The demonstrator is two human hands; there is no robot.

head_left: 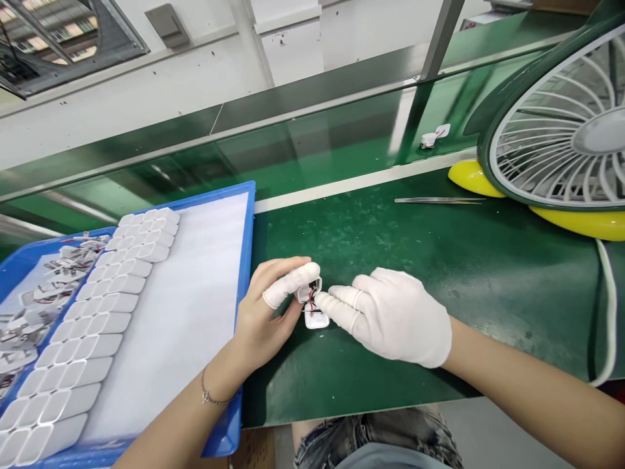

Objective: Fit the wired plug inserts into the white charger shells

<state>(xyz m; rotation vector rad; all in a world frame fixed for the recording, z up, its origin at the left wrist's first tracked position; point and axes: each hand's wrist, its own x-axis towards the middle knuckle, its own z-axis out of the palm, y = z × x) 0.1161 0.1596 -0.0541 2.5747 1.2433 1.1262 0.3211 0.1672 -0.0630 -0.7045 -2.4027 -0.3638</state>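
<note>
My left hand (pixel 271 306), bare but for a white finger cot on one finger, is closed around a small white plastic charger housing (pixel 303 294). The housing's open side shows dark parts inside. Red and black wires run from it to a white cover piece (pixel 317 319) with a thin metal pin across it, just below. My right hand (pixel 390 317), in a white glove with its fingers drawn together, reaches in from the right. Its fingertips meet the wires and the housing's edge; what they pinch, if anything, is hidden.
A blue tray (pixel 248 273) at left holds rows of white housings (pixel 92 322); beside it, another tray contains wired parts (pixel 29 319). Metal tweezers (pixel 434 200) lie on the green table (pixel 351 241). A fan (pixel 561 130) stands at right, with a wired piece (pixel 430 139) farther back.
</note>
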